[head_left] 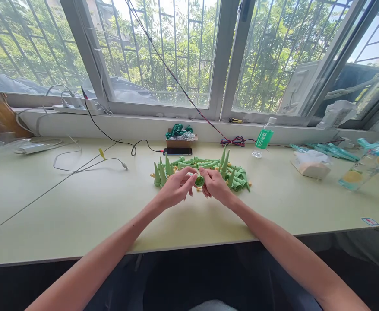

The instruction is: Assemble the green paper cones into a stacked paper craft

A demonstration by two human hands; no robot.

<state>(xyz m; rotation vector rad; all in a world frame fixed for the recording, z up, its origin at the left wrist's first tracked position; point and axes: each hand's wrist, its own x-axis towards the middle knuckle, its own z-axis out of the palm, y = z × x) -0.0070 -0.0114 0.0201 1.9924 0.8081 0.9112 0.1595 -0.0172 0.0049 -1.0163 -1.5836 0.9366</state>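
My right hand (216, 185) grips a green plastic cone (199, 181), its round hollow end facing me. My left hand (178, 186) pinches the same cone from the other side, thumb and forefinger at its rim. The far end of the cone is hidden behind the fingers. Just beyond my hands lies a pile of green cones (239, 178), most on their sides, mixed with small yellow pieces. Several upright cones (157, 176) stand at the left of the pile, and a few more stand at the right.
Behind the pile are a black phone (178, 151) and a small cardboard box (181, 140) with green wrapping. A water bottle (263, 138), a tissue pack (311, 164) and a lemon-patterned bag (359, 170) stand to the right. Cables (89, 166) cross the table (63, 216) on the left.
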